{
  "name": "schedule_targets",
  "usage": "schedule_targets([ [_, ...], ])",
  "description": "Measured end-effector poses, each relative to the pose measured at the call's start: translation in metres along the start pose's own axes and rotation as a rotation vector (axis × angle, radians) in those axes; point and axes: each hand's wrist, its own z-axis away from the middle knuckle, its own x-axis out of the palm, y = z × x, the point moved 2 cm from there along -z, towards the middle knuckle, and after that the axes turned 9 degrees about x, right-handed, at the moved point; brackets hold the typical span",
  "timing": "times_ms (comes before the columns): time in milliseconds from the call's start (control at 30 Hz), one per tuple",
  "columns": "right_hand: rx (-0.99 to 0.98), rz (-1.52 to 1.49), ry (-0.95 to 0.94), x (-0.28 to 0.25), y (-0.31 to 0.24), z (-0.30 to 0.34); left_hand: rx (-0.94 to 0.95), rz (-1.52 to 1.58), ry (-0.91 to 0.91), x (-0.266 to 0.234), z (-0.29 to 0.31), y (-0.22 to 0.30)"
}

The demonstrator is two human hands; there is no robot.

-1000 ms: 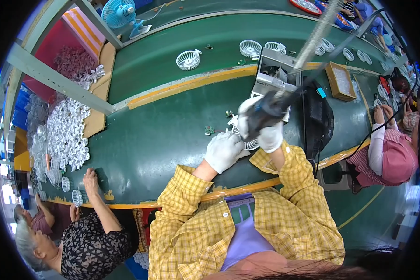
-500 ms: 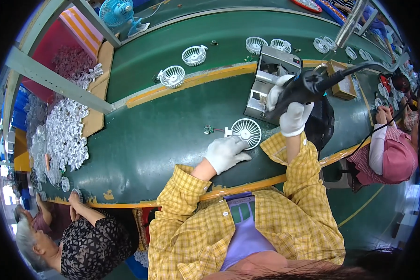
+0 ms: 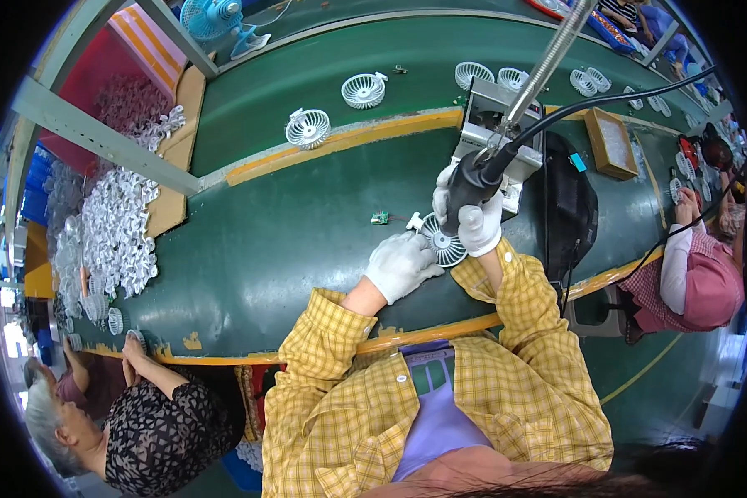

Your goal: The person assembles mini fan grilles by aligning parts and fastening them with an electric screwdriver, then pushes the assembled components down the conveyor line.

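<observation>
My white-gloved left hand [image 3: 402, 267] steadies a white fan housing [image 3: 450, 251] with radial slats on the table, fingers at its left edge. A small green circuit board [image 3: 380, 218] on thin wires lies just beyond that hand, by the housing's small neck. My right hand [image 3: 480, 228], also gloved, is wrapped round a black electric screwdriver [image 3: 471, 187]. The tool is upright over the housing, hung from a coiled spring [image 3: 548, 62] and fed by a black cable. Its tip is hidden, so I cannot tell whether it touches the housing.
A metal screw feeder [image 3: 481, 104] stands behind the screwdriver. To its right are a black bag [image 3: 571, 207] and an open cardboard box [image 3: 612, 145]. More fan housings [image 3: 363, 91] sit on the green belt [image 3: 266, 91]. White parts [image 3: 116, 236] are heaped at left; co-workers sit both sides.
My right hand has brought the screwdriver from the screw feeder toward me and left, over the fan housing. My left hand stays on the housing, which has turned slightly.
</observation>
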Motion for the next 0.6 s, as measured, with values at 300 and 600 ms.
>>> schedule_targets([
  [300, -0.132, 0.069, 0.035, -0.004, -0.035, -0.003, -0.043, 0.01, -0.026, 0.0, -0.001, -0.003],
  [600, -0.346, 0.087, 0.185, -0.013, -0.071, -0.013, -0.032, -0.074, 0.084, 0.001, 0.0, -0.001],
])
